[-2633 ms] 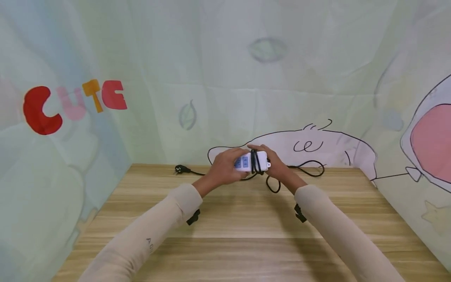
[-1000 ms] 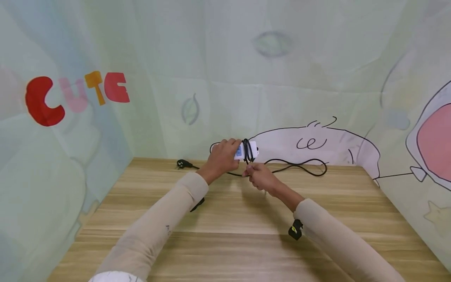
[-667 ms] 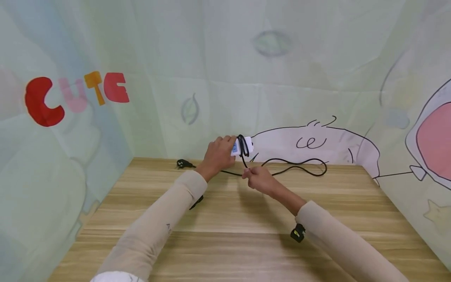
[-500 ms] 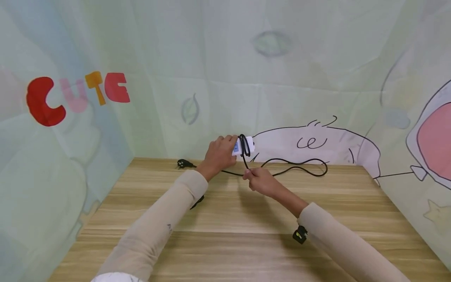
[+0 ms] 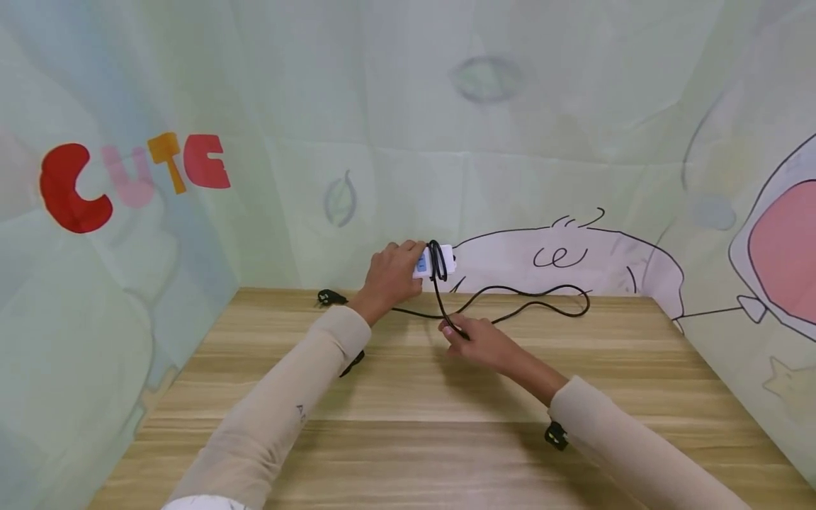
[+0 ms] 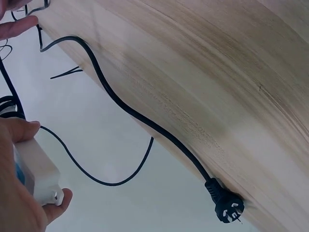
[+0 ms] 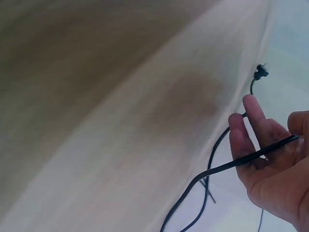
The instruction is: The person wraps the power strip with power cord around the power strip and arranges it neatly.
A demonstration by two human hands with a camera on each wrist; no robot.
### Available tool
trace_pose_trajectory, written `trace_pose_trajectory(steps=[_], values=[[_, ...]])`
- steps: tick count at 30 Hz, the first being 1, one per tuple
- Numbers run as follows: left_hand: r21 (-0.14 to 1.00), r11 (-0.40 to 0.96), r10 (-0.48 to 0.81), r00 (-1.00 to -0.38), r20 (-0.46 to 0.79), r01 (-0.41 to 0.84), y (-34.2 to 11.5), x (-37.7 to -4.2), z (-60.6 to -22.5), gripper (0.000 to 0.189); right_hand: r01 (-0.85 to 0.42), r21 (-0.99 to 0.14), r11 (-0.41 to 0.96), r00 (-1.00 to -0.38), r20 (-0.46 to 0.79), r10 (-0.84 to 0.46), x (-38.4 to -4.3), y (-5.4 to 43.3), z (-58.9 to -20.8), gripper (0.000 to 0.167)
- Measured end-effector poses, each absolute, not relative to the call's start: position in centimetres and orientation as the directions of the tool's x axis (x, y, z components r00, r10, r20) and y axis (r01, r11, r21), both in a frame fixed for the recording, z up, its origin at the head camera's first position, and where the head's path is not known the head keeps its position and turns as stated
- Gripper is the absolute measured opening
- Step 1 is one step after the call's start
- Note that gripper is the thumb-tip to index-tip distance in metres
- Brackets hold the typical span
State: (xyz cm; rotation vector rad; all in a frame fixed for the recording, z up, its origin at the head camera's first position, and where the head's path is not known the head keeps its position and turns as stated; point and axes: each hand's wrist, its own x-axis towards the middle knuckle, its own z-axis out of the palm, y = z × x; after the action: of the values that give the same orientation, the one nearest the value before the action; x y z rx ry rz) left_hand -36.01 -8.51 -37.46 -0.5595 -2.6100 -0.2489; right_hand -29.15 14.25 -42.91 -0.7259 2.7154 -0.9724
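Observation:
In the head view my left hand grips a white power strip with blue socket faces, held above the table's far edge. Several turns of its black cord are wrapped round the strip. Lower and to the right, my right hand holds the length of cord that comes down from the wrap. The right wrist view has this cord crossing the fingers and passing under the thumb, with the other fingers only loosely bent. The left wrist view shows the strip's end between thumb and fingers.
A black plug lies at the far left of the wooden table. Loose cord loops along the back edge to the right. A printed cloth wall stands close behind.
The right hand has left the strip, taken hold of the cord and moved down and right, so more cord hangs between hand and strip. The left hand has shifted slightly left with the strip.

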Motion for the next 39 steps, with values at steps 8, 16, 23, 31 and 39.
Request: trace_pose_trajectory(steps=[8,16,23,31,39], values=[[0.09,0.902,0.341,-0.825,0.451,0.422,-8.7,-36.1,-37.5,0.065,-0.46,-0.569,0.682,-0.836,0.018,-0.549,-29.2,15.3,-43.7,0.041],[0.092,0.914,0.313,-0.831,0.459,0.395,-9.4,-36.4,-37.5,0.063,-0.531,-0.52,0.669,-0.811,0.084,-0.579,-29.5,16.1,-44.1,0.035],[0.074,0.924,0.312,-0.853,0.418,0.374,-9.6,-36.4,-37.9,0.065,-0.664,-0.433,0.609,-0.74,0.264,-0.619,-29.2,16.2,-44.3,0.023],[0.005,0.914,0.374,-0.844,0.385,0.407,-9.9,-36.0,-38.4,0.061,-0.872,-0.179,0.455,-0.476,0.525,-0.705,-29.7,16.6,-44.0,0.008],[-0.01,0.891,0.423,-0.82,0.387,0.455,-9.7,-35.6,-39.2,0.059,-0.906,0.003,0.423,-0.332,0.613,-0.717,-30.7,17.5,-42.7,0.008]])
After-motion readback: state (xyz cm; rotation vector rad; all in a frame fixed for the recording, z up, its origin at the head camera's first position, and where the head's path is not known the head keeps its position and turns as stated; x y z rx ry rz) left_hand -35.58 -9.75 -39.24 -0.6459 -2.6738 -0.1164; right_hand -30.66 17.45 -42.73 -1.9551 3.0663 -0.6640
